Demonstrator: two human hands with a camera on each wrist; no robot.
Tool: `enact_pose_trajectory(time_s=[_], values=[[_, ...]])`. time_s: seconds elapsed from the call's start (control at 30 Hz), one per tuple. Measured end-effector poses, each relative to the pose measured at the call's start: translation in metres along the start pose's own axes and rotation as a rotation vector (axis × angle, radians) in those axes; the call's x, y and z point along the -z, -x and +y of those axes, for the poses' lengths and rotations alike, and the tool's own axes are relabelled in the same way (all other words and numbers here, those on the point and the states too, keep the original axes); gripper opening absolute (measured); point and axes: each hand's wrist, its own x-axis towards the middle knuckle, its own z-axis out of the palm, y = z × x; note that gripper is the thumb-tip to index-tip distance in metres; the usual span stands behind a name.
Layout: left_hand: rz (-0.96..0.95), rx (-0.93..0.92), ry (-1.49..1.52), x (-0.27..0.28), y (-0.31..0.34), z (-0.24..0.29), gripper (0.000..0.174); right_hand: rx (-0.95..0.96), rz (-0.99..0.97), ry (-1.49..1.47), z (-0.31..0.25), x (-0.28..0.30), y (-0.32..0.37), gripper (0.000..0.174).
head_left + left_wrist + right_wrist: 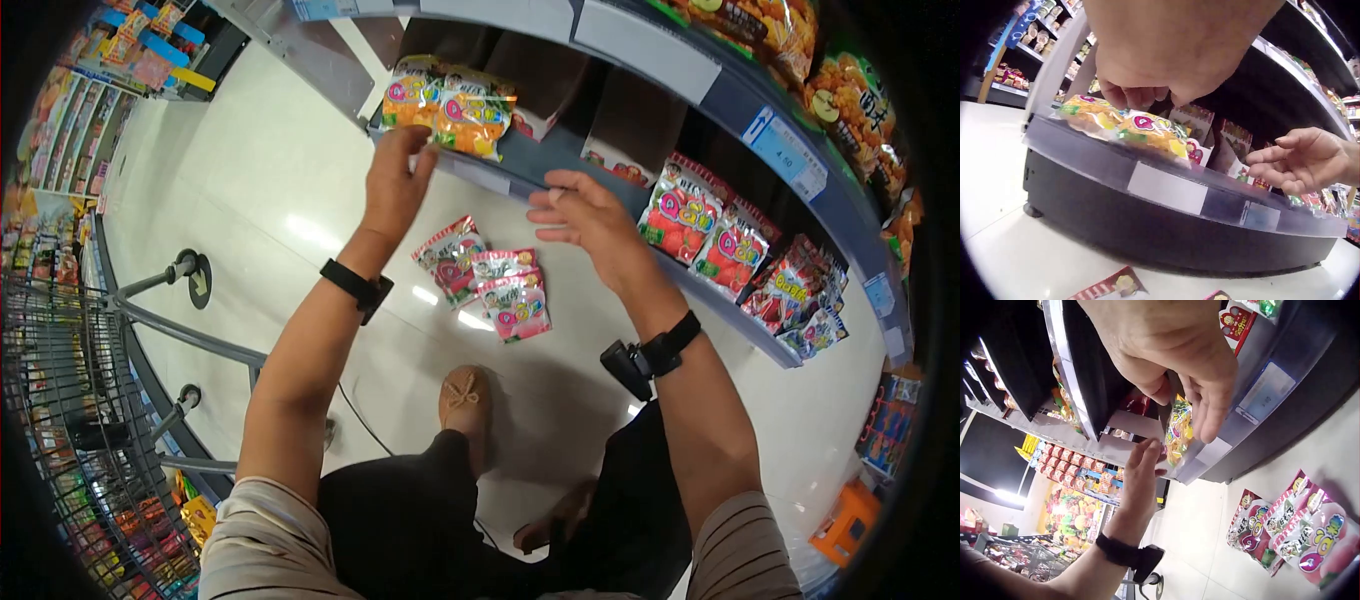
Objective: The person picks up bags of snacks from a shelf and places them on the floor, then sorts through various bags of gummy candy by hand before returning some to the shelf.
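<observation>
Two yellow-orange gummy candy bags lie side by side at the left end of the low shelf. My left hand is right at their front edge, fingers loosely bent, and in the left wrist view its fingertips overlap the tops of the bags. My right hand hovers palm turned inward near the middle of the shelf edge, fingers spread with nothing between them. On the floor below lie several red and pink gummy candy bags, partly overlapping. Both hands also show in the right wrist view.
Red strawberry candy bags fill the shelf's right part, beside open cardboard display boxes. Higher up, a shelf with price tags overhangs. A wire shopping cart stands at left. My shoe is close behind the floor bags.
</observation>
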Motion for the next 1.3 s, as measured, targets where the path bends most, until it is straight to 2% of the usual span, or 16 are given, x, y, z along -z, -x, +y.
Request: enact_pose_trajectory(time_s=[0.07,0.13,0.2,0.27,0.33,0.43,0.53,0.63,0.73,0.83,0.93,1.03,1.13,1.23,1.3], values=[[-0.057,0.251,0.090,0.013,0.016,-0.013,0.023,-0.023,-0.013,0.015,0.003,0.002,0.003,0.043],[-0.245,0.431,0.111,0.013,0.036,-0.034,0.023,-0.030,-0.020,0.039,-0.002,0.002,0.003,0.041],[-0.433,0.264,-0.014,0.011,0.062,-0.042,0.022,-0.030,-0.014,0.059,-0.004,-0.001,0.006,0.037],[-0.520,0.167,-0.255,0.004,0.080,-0.050,0.035,-0.047,-0.008,0.084,-0.004,-0.003,0.008,0.037],[-0.584,0.294,-0.339,-0.003,0.092,-0.056,0.041,-0.048,-0.020,0.076,-0.003,-0.003,0.008,0.036],[-0.697,0.490,-0.166,-0.005,0.097,-0.065,0.044,-0.059,-0.024,0.081,-0.002,-0.001,0.009,0.034],[-0.768,0.526,-0.105,-0.004,0.099,-0.065,0.044,-0.065,-0.023,0.068,0.000,0.003,0.008,0.033],[-0.734,0.505,-0.138,-0.006,0.103,-0.070,0.040,-0.079,-0.021,0.063,0.002,0.006,0.006,0.033],[-0.732,0.643,0.034,-0.007,0.107,-0.078,0.034,-0.094,-0.027,0.067,0.002,0.004,0.006,0.033],[-0.692,0.591,0.025,-0.007,0.111,-0.082,0.028,-0.104,-0.033,0.071,0.003,0.003,0.006,0.032],[-0.636,0.394,-0.159,-0.002,0.113,-0.075,0.023,-0.110,-0.032,0.071,0.005,0.003,0.006,0.032],[-0.577,0.266,-0.194,0.001,0.114,-0.072,0.016,-0.113,-0.032,0.068,0.006,0.004,0.006,0.032],[-0.585,0.231,-0.058,0.005,0.111,-0.064,0.010,-0.124,-0.027,0.074,0.007,0.005,0.008,0.032],[-0.547,0.513,0.200,0.010,0.103,-0.044,0.012,-0.116,-0.036,0.079,0.007,0.007,0.008,0.032],[-0.544,0.497,0.242,0.023,0.090,-0.030,0.010,-0.126,-0.044,0.087,0.006,0.008,0.009,0.034]])
